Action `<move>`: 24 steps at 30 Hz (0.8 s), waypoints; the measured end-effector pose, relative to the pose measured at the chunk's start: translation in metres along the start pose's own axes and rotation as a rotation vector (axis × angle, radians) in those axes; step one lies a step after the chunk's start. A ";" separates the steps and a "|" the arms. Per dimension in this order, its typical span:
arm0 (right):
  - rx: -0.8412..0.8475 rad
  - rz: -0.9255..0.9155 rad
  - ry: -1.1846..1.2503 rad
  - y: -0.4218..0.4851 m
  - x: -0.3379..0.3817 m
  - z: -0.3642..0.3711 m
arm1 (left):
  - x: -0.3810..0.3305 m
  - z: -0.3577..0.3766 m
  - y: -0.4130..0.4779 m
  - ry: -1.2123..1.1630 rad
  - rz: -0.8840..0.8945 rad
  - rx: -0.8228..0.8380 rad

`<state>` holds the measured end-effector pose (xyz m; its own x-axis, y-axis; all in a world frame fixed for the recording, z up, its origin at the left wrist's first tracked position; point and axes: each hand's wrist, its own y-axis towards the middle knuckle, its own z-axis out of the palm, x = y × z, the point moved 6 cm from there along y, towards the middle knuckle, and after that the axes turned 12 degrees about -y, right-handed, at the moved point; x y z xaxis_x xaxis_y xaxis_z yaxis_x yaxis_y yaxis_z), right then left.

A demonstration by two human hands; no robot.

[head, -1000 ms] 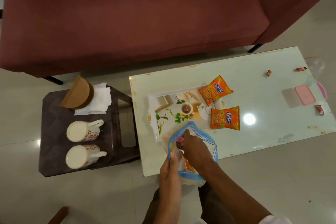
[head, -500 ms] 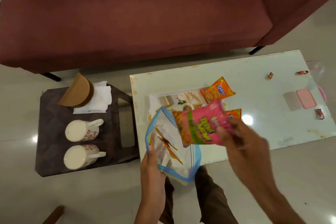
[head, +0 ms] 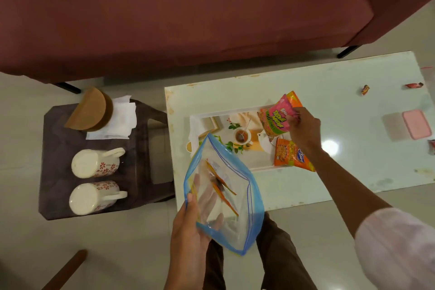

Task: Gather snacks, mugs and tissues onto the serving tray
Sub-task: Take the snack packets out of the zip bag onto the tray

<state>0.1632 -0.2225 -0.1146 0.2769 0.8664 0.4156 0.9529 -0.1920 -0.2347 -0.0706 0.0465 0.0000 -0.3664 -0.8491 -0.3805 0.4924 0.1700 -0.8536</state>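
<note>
My right hand grips a pink snack packet over the far right part of the printed serving tray on the white table. An orange packet lies on the tray's right side, and another orange packet peeks out behind the pink one. My left hand holds a clear blue-edged zip bag open near the table's front edge, with a few packets inside. Two white floral mugs and white tissues sit on the dark stool at left.
A brown half-round holder stands on the dark stool by the tissues. A pink lidded box and small wrapped candies lie on the table's right side. A maroon sofa fills the back.
My right hand drew the pink packet out of the zip bag and carried it right and away, over the tray. The left hand kept hold of the bag and lowered it.
</note>
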 end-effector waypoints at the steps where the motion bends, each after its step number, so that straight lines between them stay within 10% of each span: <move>1: 0.017 -0.015 -0.012 0.007 -0.001 0.012 | 0.003 0.000 0.001 0.001 -0.009 0.009; 16: 0.145 -0.026 0.023 0.047 -0.023 0.059 | 0.046 0.014 0.013 -0.032 -0.079 -0.081; 24: -0.051 -0.110 0.170 -0.012 0.022 -0.035 | 0.033 0.024 0.001 -0.042 -0.006 -0.089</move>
<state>0.1625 -0.2176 -0.0715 0.1839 0.7939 0.5795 0.9823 -0.1277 -0.1369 -0.0639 0.0064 -0.0048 -0.3351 -0.8701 -0.3614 0.4176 0.2066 -0.8848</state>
